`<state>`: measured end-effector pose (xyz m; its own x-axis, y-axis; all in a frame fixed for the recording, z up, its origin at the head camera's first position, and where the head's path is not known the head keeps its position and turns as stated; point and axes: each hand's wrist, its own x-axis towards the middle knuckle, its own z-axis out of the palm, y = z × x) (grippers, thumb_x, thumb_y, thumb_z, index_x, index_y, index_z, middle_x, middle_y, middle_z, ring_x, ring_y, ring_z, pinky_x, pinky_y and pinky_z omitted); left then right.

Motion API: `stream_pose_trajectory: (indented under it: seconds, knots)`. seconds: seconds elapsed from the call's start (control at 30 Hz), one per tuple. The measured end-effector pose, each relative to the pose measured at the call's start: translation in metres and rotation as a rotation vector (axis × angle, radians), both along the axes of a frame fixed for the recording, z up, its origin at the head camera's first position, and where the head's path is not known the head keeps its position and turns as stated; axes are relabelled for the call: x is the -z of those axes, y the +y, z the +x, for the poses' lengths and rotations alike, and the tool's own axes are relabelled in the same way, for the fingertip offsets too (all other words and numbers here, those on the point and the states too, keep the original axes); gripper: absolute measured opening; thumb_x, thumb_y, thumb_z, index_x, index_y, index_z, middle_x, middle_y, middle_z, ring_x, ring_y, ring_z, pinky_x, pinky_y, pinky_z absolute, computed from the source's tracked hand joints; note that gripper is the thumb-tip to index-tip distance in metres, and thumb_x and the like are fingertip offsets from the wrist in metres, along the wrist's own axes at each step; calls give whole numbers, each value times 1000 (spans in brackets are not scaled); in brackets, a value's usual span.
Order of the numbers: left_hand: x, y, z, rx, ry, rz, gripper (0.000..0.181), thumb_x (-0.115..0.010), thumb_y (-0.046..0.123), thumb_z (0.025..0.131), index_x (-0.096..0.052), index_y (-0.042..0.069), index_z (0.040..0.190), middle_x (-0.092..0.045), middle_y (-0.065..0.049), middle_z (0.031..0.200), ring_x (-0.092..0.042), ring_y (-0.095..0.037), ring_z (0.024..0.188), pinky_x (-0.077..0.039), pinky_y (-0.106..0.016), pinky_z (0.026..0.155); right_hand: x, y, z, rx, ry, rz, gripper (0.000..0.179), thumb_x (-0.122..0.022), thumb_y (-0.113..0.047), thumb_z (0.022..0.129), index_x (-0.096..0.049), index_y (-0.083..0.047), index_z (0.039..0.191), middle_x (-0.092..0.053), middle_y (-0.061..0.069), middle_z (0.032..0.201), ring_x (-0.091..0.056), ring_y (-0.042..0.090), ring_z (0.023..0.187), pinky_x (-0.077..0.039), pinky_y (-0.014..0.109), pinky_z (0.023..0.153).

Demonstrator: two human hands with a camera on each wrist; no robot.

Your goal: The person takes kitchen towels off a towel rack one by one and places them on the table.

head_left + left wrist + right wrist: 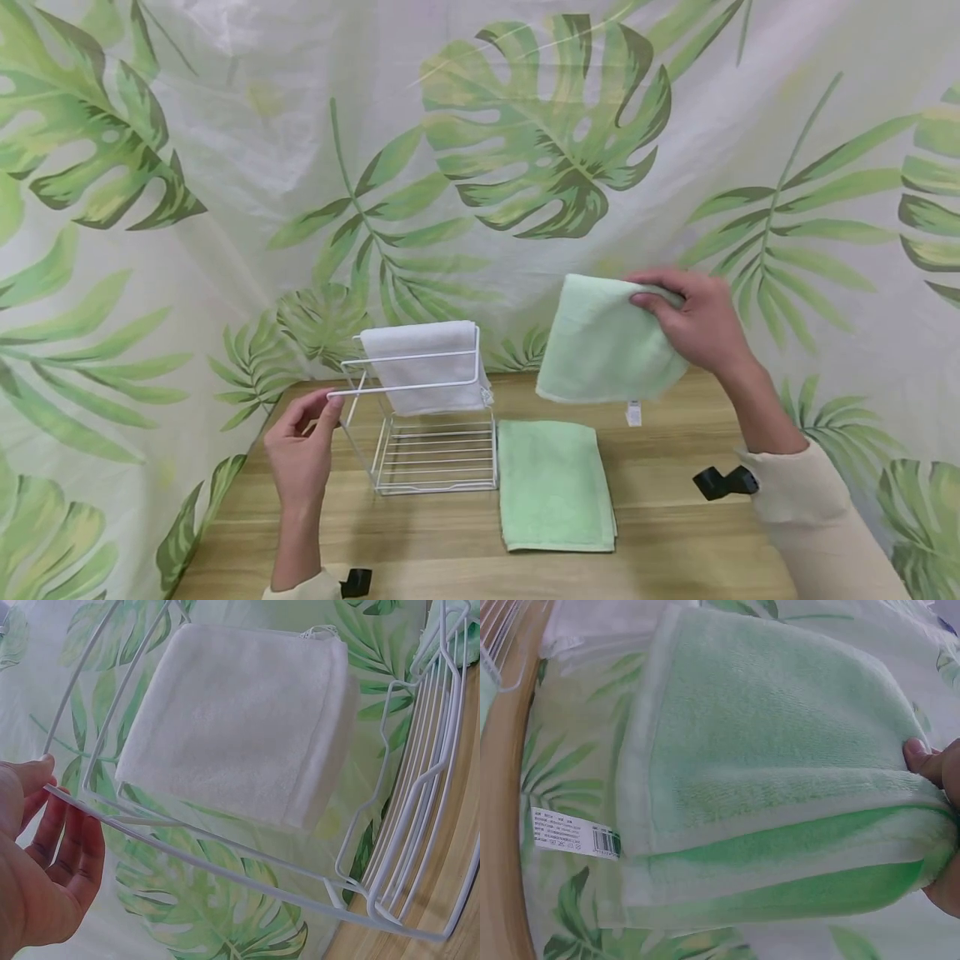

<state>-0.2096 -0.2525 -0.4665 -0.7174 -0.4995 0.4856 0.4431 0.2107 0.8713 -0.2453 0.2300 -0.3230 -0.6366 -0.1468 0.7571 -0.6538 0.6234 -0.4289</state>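
My left hand (pixel 303 446) pinches the front left corner of a white wire rack (pixel 435 490) between thumb and fingers. Over the rack's back bar hangs a folded white towel (pixel 423 371), also seen in the left wrist view as a white towel (pixel 240 720) behind the bars. Raised to the right of the rack, my right hand (pixel 701 321) grips a folded light green towel (pixel 607 342) by its upper right corner. In the right wrist view a printed label (pixel 576 834) hangs from that green towel. A second folded green towel (pixel 555 483) lies flat on the table, close beside the rack.
A wooden table (pixel 420 550) bears the rack and the second green towel. Behind it hangs a pale curtain (pixel 247 108) printed with green leaves. The table's back edge runs close behind the rack. Black straps sit at both sleeves.
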Motion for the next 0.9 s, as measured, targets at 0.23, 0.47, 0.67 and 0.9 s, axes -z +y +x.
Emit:
stream_pose_trajectory:
  seconds: [0.23, 0.47, 0.67, 0.9]
  knots:
    - [0, -1, 1, 2, -2, 3, 20, -82, 4, 94, -77, -10, 108, -74, 10, 82, -70, -1, 73, -59, -10, 65, 24, 27, 5, -19, -95, 60, 19, -82, 3, 91, -83, -8, 108, -83, 11, 98, -64, -14, 80, -47, 7, 68]
    - [0, 0, 0, 8, 2, 9, 20, -82, 3, 94, -77, -11, 107, -74, 10, 82, -69, -1, 69, -59, -12, 64, 47, 52, 15, -9, -180, 107, 19, -80, -1, 94, -83, -11, 110, -83, 11, 98, -64, -3, 69, -46, 15, 59]
    - [0, 1, -1, 10, 15, 14, 20, -82, 2, 94, -76, -12, 107, -74, 10, 82, -68, -1, 68, -59, -12, 62, 64, 64, 23, -21, -220, 120, 22, -81, -1, 93, -83, -14, 110, -83, 10, 102, -69, -4, 78, -50, 15, 62]
    - [1, 0, -2, 17, 32, 31, 22, -82, 0, 93, -75, -15, 107, -75, 10, 82, -69, -2, 67, -59, -12, 62, 75, 73, 30, -64, -268, 166, 25, -80, -2, 94, -83, -18, 113, -83, 7, 107, -69, -7, 88, -51, 13, 69]
